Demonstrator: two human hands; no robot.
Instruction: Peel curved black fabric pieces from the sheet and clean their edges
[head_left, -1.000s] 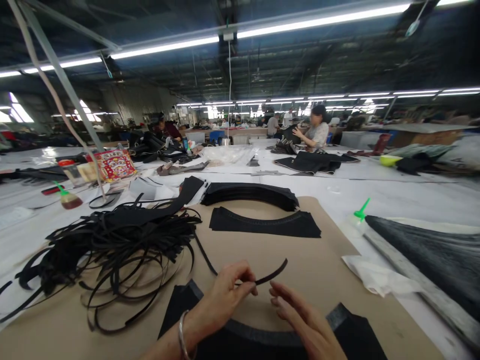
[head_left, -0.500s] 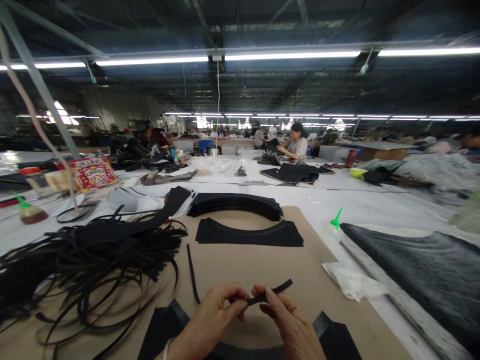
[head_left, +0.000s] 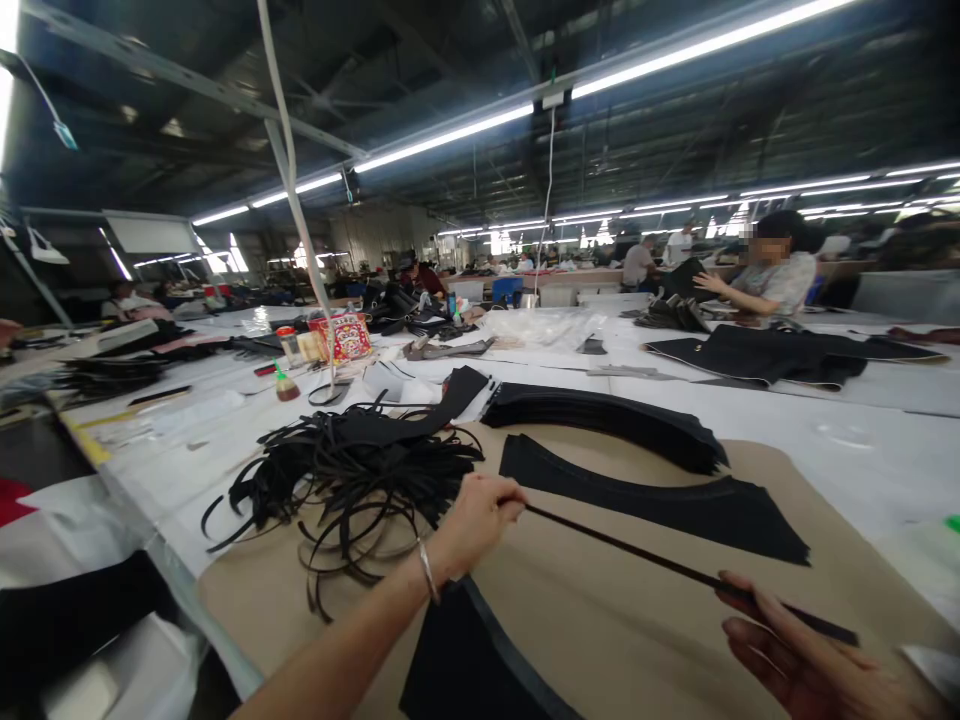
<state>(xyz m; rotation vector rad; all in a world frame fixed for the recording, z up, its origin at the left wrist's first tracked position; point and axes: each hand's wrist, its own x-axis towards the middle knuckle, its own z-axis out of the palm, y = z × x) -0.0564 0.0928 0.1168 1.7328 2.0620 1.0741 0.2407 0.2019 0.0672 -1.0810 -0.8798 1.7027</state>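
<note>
A thin black strip (head_left: 622, 545) is stretched above the brown board (head_left: 600, 630) between my two hands. My left hand (head_left: 480, 520) pinches its left end, near the pile of loose black strips (head_left: 360, 470). Toward the other end, my right hand (head_left: 795, 640) holds the strip between thumb and fingers, and a short tail sticks out past them. Below my hands lies a curved black piece (head_left: 480, 660) with a shinier band along its edge, partly covered by my left arm. Behind the strip rest another curved black piece (head_left: 652, 500) and a thick stack of curved black pieces (head_left: 600, 420).
At the back left stand a small bottle with a green tip (head_left: 285, 383), a red-lidded jar (head_left: 288, 345) and a red printed packet (head_left: 345, 337). A pale post (head_left: 300, 220) rises behind them. Across the table a co-worker (head_left: 780, 270) handles dark pieces; black material (head_left: 772, 355) lies in front.
My hands have moved from close together to wide apart, drawing the strip out long between them. The view has turned left and tilted.
</note>
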